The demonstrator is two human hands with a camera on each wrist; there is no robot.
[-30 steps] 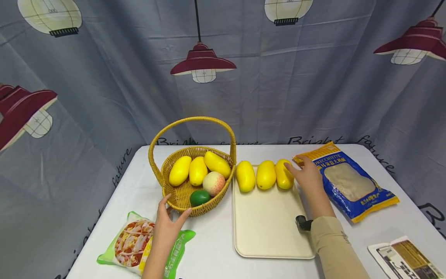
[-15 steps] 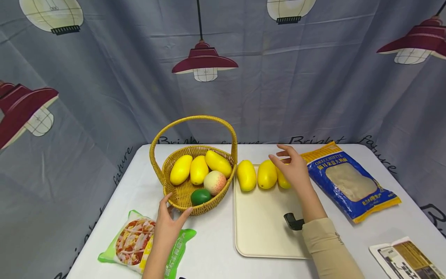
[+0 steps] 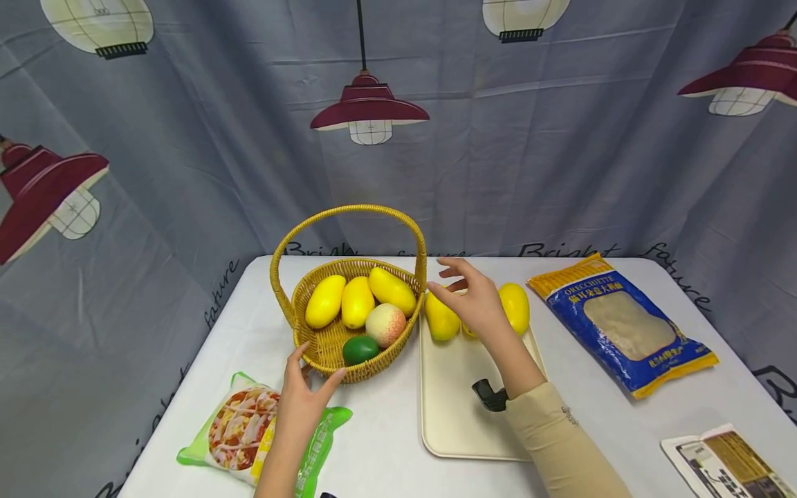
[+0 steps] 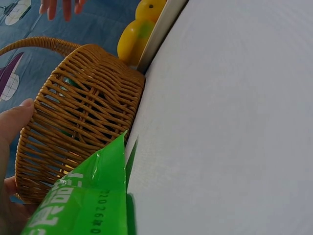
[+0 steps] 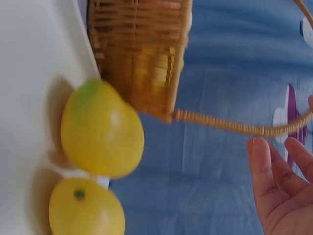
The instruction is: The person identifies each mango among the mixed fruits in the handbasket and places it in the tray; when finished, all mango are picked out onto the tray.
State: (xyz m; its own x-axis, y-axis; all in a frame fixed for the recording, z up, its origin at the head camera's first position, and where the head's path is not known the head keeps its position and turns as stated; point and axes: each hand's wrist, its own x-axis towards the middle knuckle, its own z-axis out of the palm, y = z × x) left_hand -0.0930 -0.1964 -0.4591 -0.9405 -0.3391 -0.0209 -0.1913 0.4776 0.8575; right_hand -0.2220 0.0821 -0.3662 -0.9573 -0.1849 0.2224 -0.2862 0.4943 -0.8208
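My left hand (image 3: 299,398) touches the near left rim of a wicker basket (image 3: 380,366), thumb and fingers spread apart; in the left wrist view its thumb (image 4: 14,120) lies at the rim. Inside the basket are three yellow mangoes (image 3: 325,302), a peach (image 3: 386,324) and a dark green fruit (image 3: 360,351). My right hand (image 3: 470,297) hovers over the far end of a cream tray (image 3: 461,429), fingers loosely bent with nothing between them. It partly covers a row of three mangoes (image 3: 514,308) there. The right wrist view shows the hand (image 5: 283,191) beside the basket handle (image 5: 220,125).
A green food bag (image 3: 245,429) lies under my left forearm. Right of the tray is a blue and yellow orecchiette bag (image 3: 623,325). A flat printed package (image 3: 725,460) sits near the front right. A grey curtain (image 3: 529,173) hangs behind the white table (image 3: 373,443).
My right hand has moved left from the rightmost mango on the tray toward the basket, uncovering that mango and the orecchiette bag's corner. My left hand stays at the basket rim.
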